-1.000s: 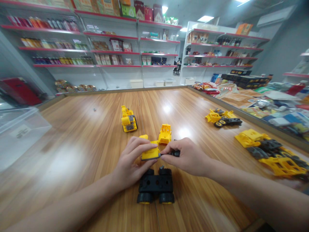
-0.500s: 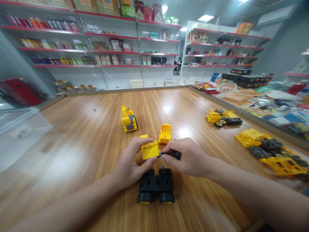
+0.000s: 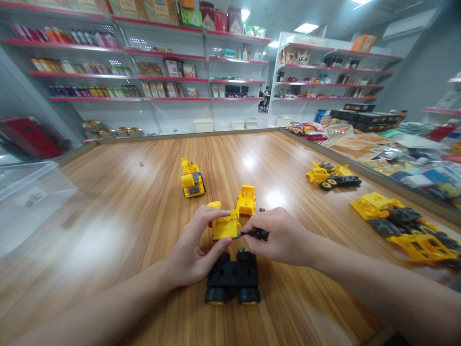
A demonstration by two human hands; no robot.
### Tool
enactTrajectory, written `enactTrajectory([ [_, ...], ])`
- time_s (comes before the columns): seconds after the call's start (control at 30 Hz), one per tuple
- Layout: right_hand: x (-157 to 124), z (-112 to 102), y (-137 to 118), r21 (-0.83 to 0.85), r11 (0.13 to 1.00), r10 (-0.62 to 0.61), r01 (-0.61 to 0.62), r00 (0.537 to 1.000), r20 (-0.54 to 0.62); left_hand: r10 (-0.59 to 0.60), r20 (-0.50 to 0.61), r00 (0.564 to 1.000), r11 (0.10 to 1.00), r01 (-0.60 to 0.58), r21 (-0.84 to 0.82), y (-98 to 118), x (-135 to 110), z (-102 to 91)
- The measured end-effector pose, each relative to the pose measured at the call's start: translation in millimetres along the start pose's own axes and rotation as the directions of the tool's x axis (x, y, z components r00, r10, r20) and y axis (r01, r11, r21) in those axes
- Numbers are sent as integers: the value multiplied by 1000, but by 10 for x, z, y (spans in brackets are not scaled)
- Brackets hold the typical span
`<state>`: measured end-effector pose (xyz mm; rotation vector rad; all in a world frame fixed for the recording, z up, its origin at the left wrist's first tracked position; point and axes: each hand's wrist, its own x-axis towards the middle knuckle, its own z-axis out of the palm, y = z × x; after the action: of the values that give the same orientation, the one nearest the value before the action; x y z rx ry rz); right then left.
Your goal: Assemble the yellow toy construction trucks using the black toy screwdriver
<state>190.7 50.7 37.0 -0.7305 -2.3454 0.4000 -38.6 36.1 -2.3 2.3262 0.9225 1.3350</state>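
Between the thumb and fingers of my left hand (image 3: 196, 245) is a yellow toy vehicle part (image 3: 225, 228) with a grey lower edge. My right hand (image 3: 279, 238) grips a small black screwdriver (image 3: 258, 234), its tip against the right side of that part. Just below both hands a black toy chassis (image 3: 233, 274) with thick wheels lies on the table. Right behind the held part stands another yellow toy piece (image 3: 247, 199). My fingers cover some of the held part and most of the screwdriver handle.
An assembled yellow toy truck (image 3: 193, 178) stands farther back. On the right lie yellow and black toy parts (image 3: 406, 226) and a partly built vehicle (image 3: 333, 175). A clear plastic bin (image 3: 32, 202) is at the left; packaged goods (image 3: 406, 154) lie past the right table edge.
The held yellow part has shifted very slightly right and down. My right hand has turned a little on the screwdriver, and less of its handle shows.
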Motion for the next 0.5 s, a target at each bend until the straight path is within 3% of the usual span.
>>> enactTrajectory([
  [0.5,9,-1,-38,106,979,165,-173,983,81,120,-60,991,992,-122,-21,5,38,-5],
])
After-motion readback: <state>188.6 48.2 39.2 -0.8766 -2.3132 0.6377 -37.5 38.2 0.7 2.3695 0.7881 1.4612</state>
